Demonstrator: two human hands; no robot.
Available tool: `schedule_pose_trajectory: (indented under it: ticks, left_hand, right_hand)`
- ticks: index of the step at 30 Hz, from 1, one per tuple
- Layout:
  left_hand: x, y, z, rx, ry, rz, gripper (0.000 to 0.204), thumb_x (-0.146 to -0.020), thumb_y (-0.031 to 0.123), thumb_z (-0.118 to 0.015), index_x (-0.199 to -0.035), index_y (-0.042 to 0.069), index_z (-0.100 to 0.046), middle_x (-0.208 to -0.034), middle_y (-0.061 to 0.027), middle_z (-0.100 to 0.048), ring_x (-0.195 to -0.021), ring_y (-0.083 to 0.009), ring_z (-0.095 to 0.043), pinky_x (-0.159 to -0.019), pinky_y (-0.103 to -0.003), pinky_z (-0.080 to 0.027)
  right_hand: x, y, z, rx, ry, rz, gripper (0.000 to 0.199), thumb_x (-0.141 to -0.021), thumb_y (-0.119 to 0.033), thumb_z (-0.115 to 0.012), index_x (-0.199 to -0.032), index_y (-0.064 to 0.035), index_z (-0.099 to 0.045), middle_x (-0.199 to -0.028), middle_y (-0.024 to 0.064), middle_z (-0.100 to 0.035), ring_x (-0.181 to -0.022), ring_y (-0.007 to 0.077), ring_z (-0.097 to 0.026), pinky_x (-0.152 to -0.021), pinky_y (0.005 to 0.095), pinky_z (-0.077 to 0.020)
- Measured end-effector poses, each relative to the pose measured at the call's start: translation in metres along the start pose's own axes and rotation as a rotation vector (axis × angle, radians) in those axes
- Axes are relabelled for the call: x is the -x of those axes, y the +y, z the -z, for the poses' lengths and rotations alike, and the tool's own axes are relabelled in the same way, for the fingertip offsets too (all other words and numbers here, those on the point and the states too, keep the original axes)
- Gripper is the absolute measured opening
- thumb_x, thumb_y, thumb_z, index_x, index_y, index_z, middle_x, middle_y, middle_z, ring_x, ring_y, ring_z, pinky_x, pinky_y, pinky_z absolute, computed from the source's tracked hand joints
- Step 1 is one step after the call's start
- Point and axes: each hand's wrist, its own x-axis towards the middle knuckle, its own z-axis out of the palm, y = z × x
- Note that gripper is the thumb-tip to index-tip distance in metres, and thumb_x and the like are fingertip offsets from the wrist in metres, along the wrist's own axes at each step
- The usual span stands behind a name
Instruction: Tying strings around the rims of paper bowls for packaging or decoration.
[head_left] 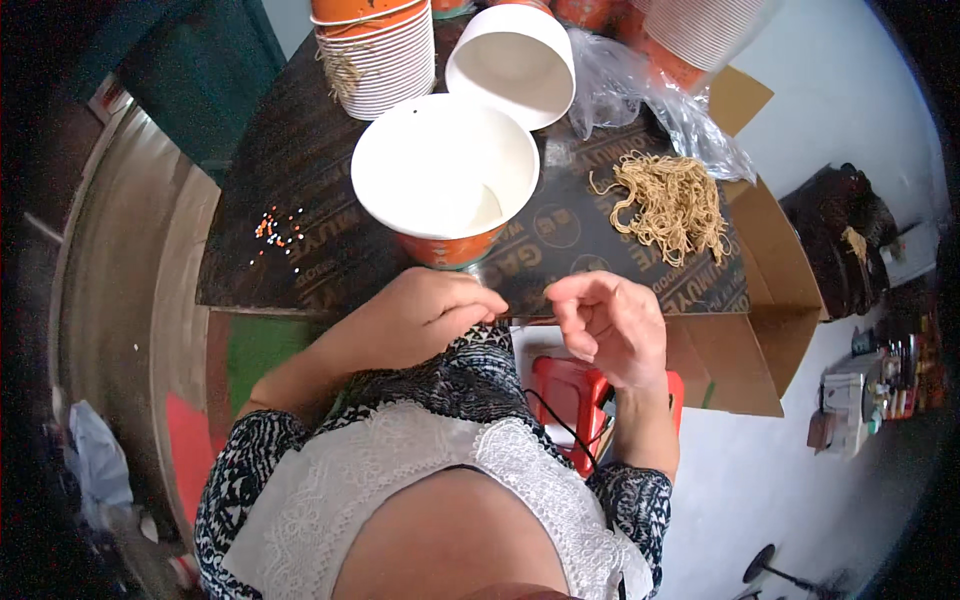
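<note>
At the table's near edge, my left hand [440, 312] is closed, its thumb and fingers pressed together. Whatever they pinch is too small to name. Close by on its right, my right hand [615, 325] has its fingers curled inward; anything in them is too fine to make out. A faint thin line shows in the gap between the hands. Just beyond them stands a white-lined orange paper bucket [445, 165], its mouth tilted toward me. Small orange and white beads [275, 235] lie scattered at the left. A tangled heap of tan cords [672, 208] rests on the right.
A stack of buckets [378, 65] stands at the far left of the dark table [330, 215]. Behind the near bucket, a white bucket [515, 70] lies tipped. Clear plastic bags [640, 95] and another stack [705, 35] are at far right. A cardboard box [770, 310] adjoins the table.
</note>
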Motion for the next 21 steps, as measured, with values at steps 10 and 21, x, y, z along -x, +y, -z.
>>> schedule_pose_trajectory:
  ticks: [10,21]
  left_hand:
    - [-0.015,-0.016,-0.028,0.727,-0.056,0.130,0.041,-0.094,0.006,-0.051,-0.133,-0.004,-0.048,-0.083,-0.0091,-0.064,-0.052,-0.0067,-0.051,-0.045,-0.020,-0.040]
    - [-0.014,-0.021,-0.023,0.364,0.180,0.018,0.012,-0.088,0.005,-0.066,-0.093,-0.005,-0.069,-0.084,-0.0043,-0.064,-0.072,-0.0085,-0.060,-0.065,-0.021,-0.048]
  right_hand:
    - [-0.003,0.016,-0.006,-0.086,-0.113,0.007,0.059,-0.095,-0.046,-0.056,-0.114,0.0092,-0.060,-0.086,0.0096,-0.061,-0.062,0.0109,-0.050,-0.053,0.0213,-0.0368]
    - [0.006,0.019,0.004,-0.059,0.087,0.071,0.046,-0.092,-0.038,-0.064,-0.107,0.0061,-0.063,-0.070,0.0019,-0.054,-0.054,0.0066,-0.041,-0.048,0.0204,-0.0288]
